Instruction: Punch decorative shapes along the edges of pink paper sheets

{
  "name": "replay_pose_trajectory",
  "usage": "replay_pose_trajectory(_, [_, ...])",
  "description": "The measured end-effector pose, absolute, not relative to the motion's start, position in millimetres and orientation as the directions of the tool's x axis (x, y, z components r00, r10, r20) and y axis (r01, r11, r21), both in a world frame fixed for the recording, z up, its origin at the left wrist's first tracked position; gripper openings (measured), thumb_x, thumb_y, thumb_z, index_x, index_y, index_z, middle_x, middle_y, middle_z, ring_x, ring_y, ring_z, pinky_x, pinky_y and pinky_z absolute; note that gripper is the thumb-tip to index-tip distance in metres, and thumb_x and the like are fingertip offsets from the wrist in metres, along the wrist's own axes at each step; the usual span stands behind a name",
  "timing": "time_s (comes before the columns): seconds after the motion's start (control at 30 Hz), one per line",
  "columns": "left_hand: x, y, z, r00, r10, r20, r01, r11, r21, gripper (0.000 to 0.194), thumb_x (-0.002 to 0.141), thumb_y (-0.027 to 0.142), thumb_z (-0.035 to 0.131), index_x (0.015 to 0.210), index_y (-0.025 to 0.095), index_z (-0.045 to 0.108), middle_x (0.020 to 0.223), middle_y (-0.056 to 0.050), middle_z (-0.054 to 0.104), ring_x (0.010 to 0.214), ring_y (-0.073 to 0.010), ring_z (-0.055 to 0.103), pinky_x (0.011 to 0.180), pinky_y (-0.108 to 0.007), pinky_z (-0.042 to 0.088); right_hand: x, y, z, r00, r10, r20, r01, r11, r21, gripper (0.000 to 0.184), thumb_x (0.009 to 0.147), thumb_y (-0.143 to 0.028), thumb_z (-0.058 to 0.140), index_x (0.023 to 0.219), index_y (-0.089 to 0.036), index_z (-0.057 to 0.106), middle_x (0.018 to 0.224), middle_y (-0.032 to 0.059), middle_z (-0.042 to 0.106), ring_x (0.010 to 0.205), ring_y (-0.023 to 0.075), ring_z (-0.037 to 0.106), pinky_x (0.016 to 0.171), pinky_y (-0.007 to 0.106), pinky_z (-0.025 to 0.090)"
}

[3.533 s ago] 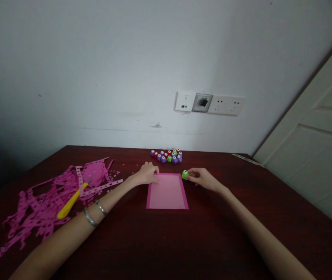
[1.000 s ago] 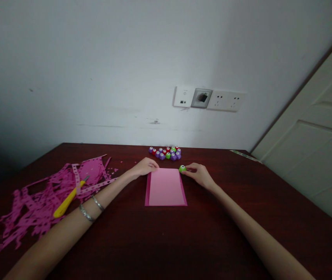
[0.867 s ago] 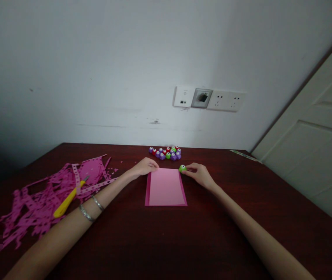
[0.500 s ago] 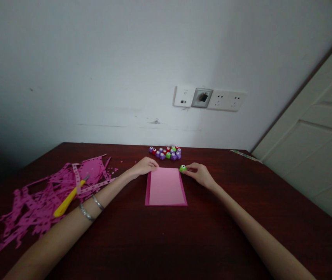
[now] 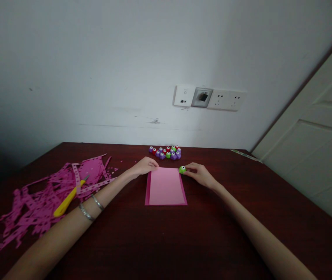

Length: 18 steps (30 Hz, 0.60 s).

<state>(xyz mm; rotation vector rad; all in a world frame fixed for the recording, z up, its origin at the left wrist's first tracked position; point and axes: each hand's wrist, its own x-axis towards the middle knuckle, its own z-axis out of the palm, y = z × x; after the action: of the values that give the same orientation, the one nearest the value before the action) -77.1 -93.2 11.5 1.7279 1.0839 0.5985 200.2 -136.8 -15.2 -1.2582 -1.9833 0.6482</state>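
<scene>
A light pink sheet of paper (image 5: pixel 166 186) lies over a slightly larger dark pink sheet (image 5: pixel 147 194), whose margins show at the left, the right and the near edge. My left hand (image 5: pixel 145 166) is closed in a pinch on the far left corner of the light sheet. In my right hand (image 5: pixel 198 173), between thumb and fingers, is a small green craft paper punch (image 5: pixel 182 169). The punch is at the far right corner of the sheets; whether paper sits in its slot is too small to tell.
Several purple, red and green craft punches (image 5: pixel 166 153) are grouped at the back of the dark red table (image 5: pixel 166 241). Punched pink paper strips (image 5: pixel 37 202) lie heaped at left, with a yellow-handled craft knife (image 5: pixel 68 201) on them. A thin strip (image 5: pixel 246 155) lies back right.
The green punch has come left to the sheets' far right corner and now tilts a little. The light pink sheet has shifted up and right over the dark one.
</scene>
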Motion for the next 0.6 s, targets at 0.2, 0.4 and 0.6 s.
replay_pose_trajectory(0.2, [-77.4, -92.7, 11.7, 0.485, 0.871, -0.080, 0.386, -0.131, 0.913, 0.014, 0.064, 0.017, 0.060, 0.075, 0.011, 0.067, 0.073, -0.006, 0.069, 0.070, -0.0167, 0.061, 0.067, -0.026, 0.043, 200.5, -137.1, -14.5, -0.288, 0.908, 0.303, 0.570, 0.417, -0.708, 0.026, 0.077, -0.036, 0.060, 0.093, -0.017, 0.067, 0.091, 0.0057, 0.064, 0.080, 0.0173, 0.059, 0.073, 0.029, 0.047])
replay_pose_trajectory(0.4, [-77.7, -92.2, 11.2, 0.482, 0.872, -0.082, 0.390, -0.130, 0.912, 0.014, 0.064, 0.017, 0.060, 0.075, 0.011, 0.068, 0.073, -0.006, 0.069, 0.070, -0.0165, 0.061, 0.067, -0.027, 0.043, 198.8, -138.5, -12.4, -0.298, 0.911, 0.284, 0.570, 0.409, -0.713, 0.025, 0.077, -0.035, 0.060, 0.094, -0.018, 0.067, 0.092, 0.0054, 0.064, 0.082, 0.0177, 0.059, 0.074, 0.030, 0.047])
replay_pose_trajectory(0.6, [-77.4, -91.8, 10.7, 0.483, 0.872, -0.083, 0.386, -0.127, 0.914, 0.014, 0.064, 0.017, 0.060, 0.075, 0.011, 0.067, 0.073, -0.006, 0.069, 0.070, -0.0162, 0.061, 0.067, -0.026, 0.043, 198.3, -138.6, -12.4, -0.308, 0.905, 0.294, 0.566, 0.422, -0.708, 0.026, 0.077, -0.035, 0.060, 0.094, -0.017, 0.067, 0.092, 0.0059, 0.063, 0.081, 0.0175, 0.059, 0.074, 0.030, 0.047])
